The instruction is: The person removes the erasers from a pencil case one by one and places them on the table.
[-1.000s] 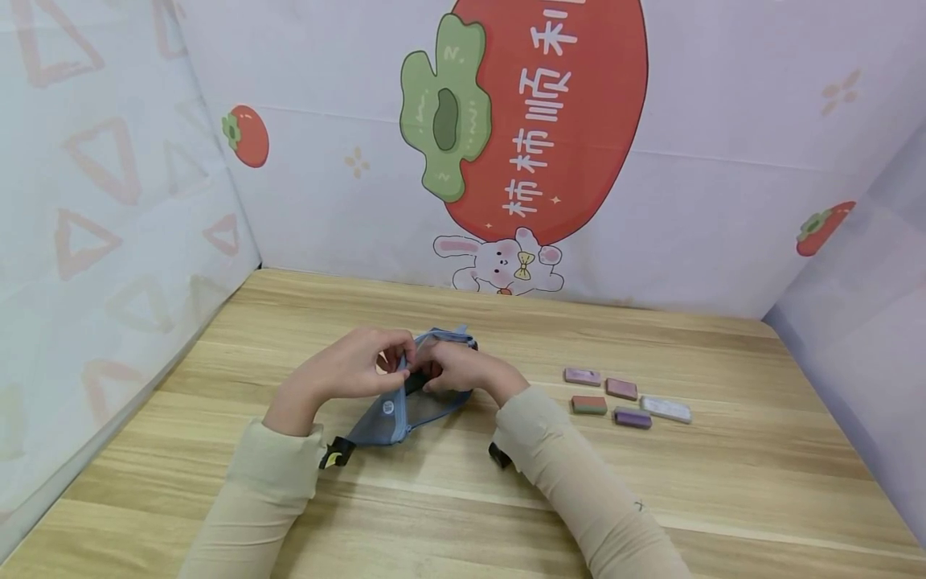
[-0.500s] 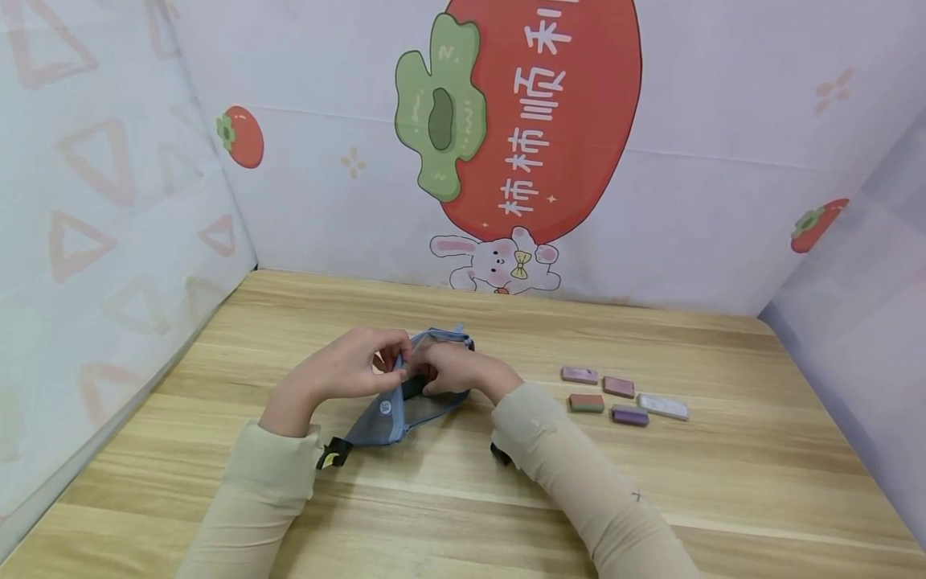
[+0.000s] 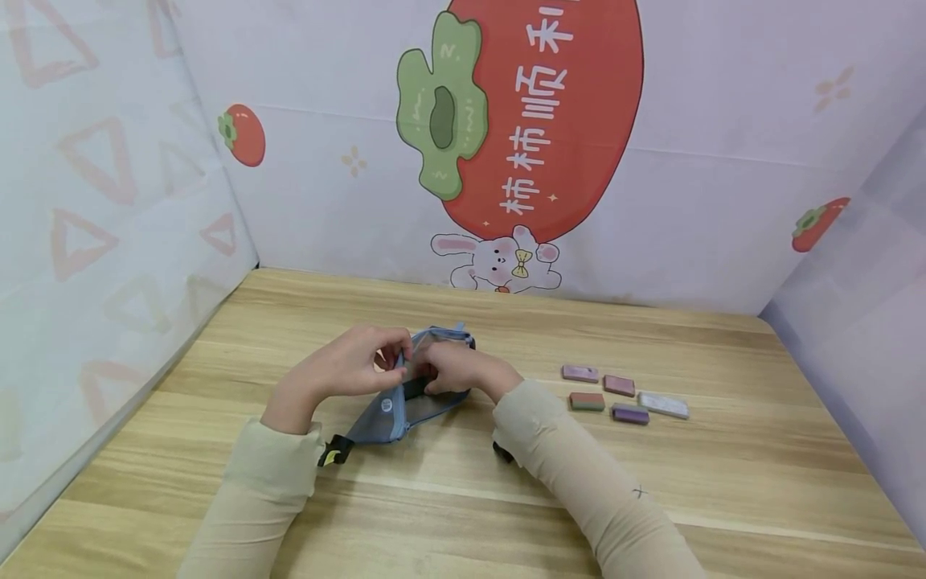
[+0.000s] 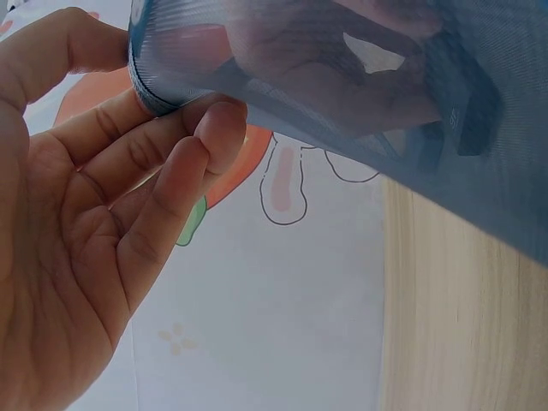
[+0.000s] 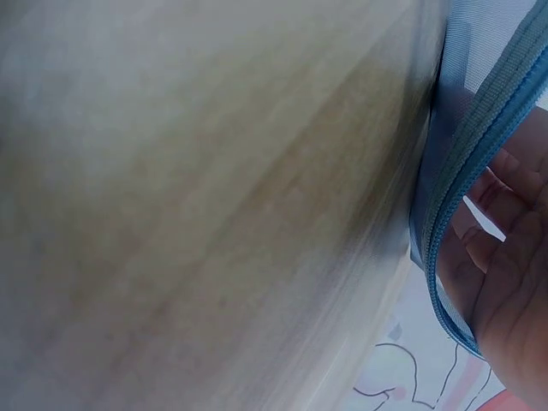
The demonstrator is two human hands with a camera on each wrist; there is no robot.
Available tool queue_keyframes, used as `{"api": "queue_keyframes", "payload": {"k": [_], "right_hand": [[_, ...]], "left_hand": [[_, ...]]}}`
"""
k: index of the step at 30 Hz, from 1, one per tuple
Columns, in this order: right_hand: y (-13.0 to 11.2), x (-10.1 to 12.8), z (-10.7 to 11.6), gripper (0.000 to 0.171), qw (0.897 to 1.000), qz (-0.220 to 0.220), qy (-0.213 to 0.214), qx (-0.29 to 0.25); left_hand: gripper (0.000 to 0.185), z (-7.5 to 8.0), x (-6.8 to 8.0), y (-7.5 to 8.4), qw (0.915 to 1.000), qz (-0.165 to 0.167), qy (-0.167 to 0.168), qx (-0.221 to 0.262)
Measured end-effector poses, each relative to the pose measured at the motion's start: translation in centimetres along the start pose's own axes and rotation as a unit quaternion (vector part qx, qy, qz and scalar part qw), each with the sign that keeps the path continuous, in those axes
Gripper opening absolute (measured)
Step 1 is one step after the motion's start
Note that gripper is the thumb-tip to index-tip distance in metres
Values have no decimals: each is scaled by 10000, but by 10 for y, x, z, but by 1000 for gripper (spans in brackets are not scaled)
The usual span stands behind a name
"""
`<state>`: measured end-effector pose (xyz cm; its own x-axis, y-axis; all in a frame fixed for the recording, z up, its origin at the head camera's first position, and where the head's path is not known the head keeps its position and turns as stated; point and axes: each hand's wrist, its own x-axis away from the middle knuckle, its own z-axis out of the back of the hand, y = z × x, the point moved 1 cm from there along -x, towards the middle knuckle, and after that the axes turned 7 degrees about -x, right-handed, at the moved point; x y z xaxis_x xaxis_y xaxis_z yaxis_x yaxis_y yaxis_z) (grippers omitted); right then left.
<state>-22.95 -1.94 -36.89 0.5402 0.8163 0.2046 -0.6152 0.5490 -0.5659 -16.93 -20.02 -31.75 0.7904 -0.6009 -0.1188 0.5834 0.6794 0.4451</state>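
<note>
A blue mesh zip pouch (image 3: 376, 418) lies on the wooden table with its mouth held apart. My left hand (image 3: 347, 362) pinches the zipped edge between thumb and fingers; the left wrist view shows its other fingers loosely bent under the mesh (image 4: 300, 77). Inside the pouch, my right hand (image 3: 457, 368) has its fingers curled at a dark block (image 3: 415, 388). Through the mesh in the left wrist view, that dark block (image 4: 469, 98) appears at the fingertips. The zipper (image 5: 467, 163) crosses in front of my right hand (image 5: 514, 300) in the right wrist view.
Several small blocks lie right of the pouch: a pink one (image 3: 579, 373), a mauve one (image 3: 619, 385), an orange-green one (image 3: 587, 401), a purple one (image 3: 630, 414) and a white one (image 3: 663, 404). A black piece with yellow (image 3: 336, 451) sits at the pouch's left end.
Both hands and the pouch keep nearly the same pose. Slightly more of the dark block shows in the pouch's mouth than one second ago.
</note>
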Motion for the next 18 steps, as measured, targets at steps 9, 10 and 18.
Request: {"api": "queue_keyframes", "payload": {"k": [9,10,18], "right_hand": [[-1,3,2,23,9997,22,-181,-187],[-1,3,2,24,9996,24,-194,-193],[-1,6,3,25,9995,28,-201,-225]], "left_hand": [[13,0,-1,1,10000,63,-55,5],[13,0,-1,1,10000,65,-55,12],[12,-1,-1,1,10000,21,-34,3]]}}
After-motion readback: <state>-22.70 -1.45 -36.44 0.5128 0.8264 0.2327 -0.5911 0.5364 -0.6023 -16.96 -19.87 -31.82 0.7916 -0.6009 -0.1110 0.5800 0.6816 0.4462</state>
